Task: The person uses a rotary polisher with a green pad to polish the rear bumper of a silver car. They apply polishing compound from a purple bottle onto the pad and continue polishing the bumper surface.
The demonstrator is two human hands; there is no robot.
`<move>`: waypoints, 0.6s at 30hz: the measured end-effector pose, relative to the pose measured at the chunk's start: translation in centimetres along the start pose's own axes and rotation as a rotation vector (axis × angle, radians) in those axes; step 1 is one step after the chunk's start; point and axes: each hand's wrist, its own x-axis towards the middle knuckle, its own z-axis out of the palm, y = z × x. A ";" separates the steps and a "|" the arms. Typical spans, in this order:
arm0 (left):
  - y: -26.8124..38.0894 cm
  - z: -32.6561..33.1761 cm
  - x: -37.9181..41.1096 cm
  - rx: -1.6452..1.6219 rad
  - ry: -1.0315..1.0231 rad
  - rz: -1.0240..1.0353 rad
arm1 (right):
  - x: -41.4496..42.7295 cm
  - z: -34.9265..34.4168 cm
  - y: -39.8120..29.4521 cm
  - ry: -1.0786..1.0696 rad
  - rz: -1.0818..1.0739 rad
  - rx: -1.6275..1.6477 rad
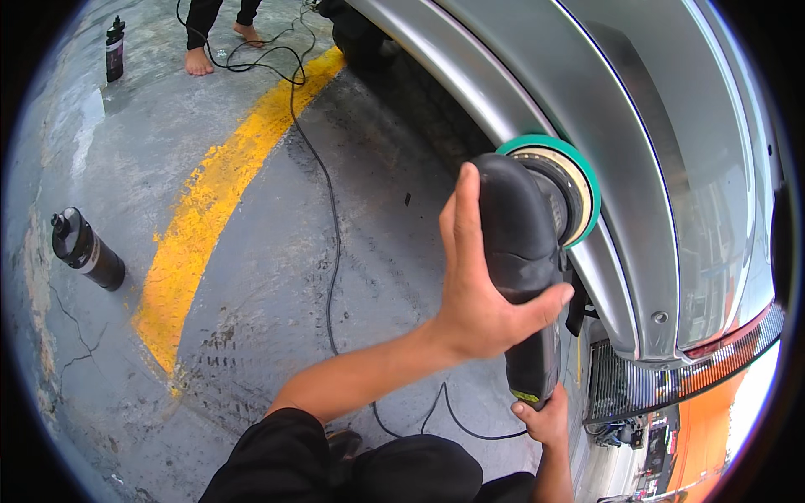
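Note:
A black corded car polisher [516, 220] with a green-rimmed round pad [591, 188] is held against the lower silver bodywork of a car [604, 138]. Around the left side of its head and neck lies my left hand [484, 289], fingers along the housing and thumb across the body. My right hand [546, 415] grips the rear end of the polisher, near the yellow-green marking. From that end a black cord [484, 436] runs over the floor. Part of the pad's face is hidden by the machine's head.
Two dark bottles [94, 251] stand on the grey concrete floor [264, 302], either side of a worn yellow line's [220, 182] left. Another person's bare feet [199, 61] are near looped cord at the top. A metal floor grate [629, 383] lies beyond the car's end.

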 end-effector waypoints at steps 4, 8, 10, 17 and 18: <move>-0.3 -3.6 3.8 -0.055 0.000 0.086 | 3.4 2.0 -3.6 0.057 -0.038 -0.209; 2.1 -8.1 9.5 -0.070 0.090 -0.009 | 9.1 5.4 -8.2 0.078 -0.193 -0.272; 3.1 -8.9 11.0 -0.185 0.123 -0.094 | 10.6 5.9 -9.4 0.068 -0.235 -0.231; 0.1 -9.0 5.0 -0.375 0.373 -0.502 | 10.0 2.4 -5.8 0.181 -0.480 -0.588; -0.5 -8.4 4.1 -0.391 0.400 -0.561 | 9.8 1.7 -4.6 0.183 -0.514 -0.620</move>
